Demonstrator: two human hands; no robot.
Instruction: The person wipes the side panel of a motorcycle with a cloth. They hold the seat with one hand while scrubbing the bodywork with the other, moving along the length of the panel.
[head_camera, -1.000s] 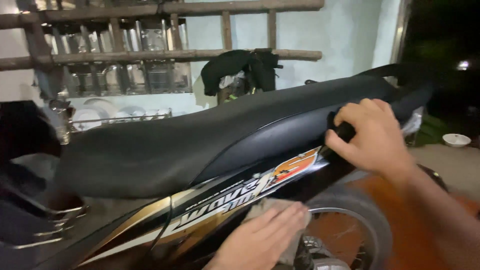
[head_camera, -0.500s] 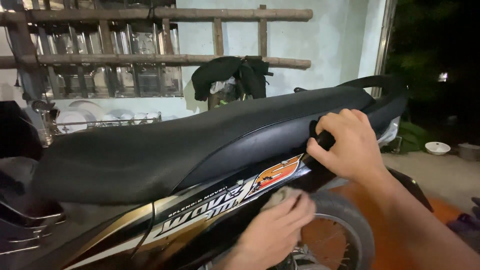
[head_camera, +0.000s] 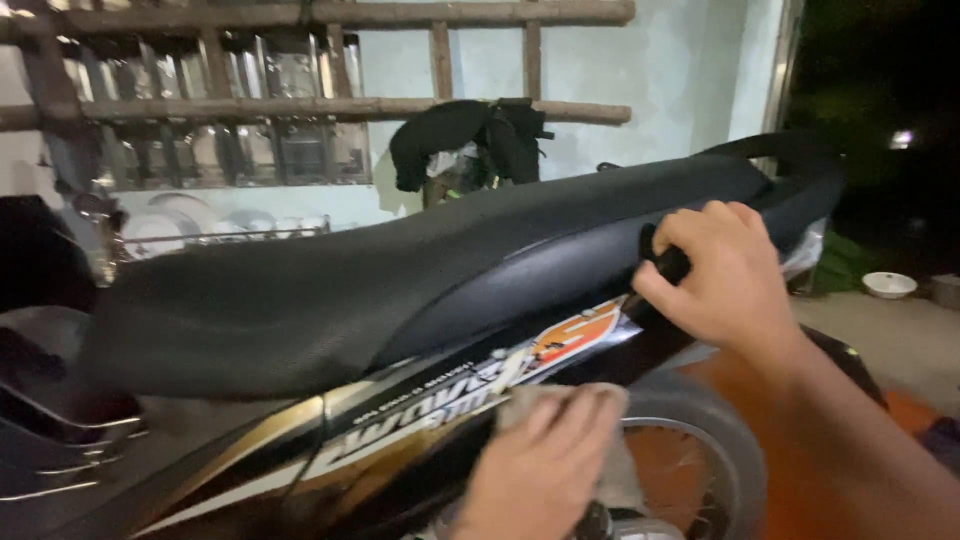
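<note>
While the right hand (head_camera: 725, 275) curled its fingers around the grab rail (head_camera: 668, 262) for bracing, the left hand (head_camera: 545, 465) pressed a cloth (head_camera: 530, 400), fingers together, against the motorcycle's side panel (head_camera: 420, 430)

The floor (head_camera: 900, 330) shows only at the right side of the view, as a pale, dusty strip of ground running back toward the dark opening. A small white bowl (head_camera: 888, 284) sits directly on it near its far right edge, upright. Just beside the bowl, at the very right border, stands a low greyish block (head_camera: 945, 290), too cut off to identify. Nearer, the ground turns reddish-orange (head_camera: 800, 480) under the motorcycle (head_camera: 400, 300), which stands on the floor across the whole middle; its spoked rear wheel (head_camera: 690, 450) is the only part seen reaching down to the floor. The contact point itself lies below the lower edge.
</note>
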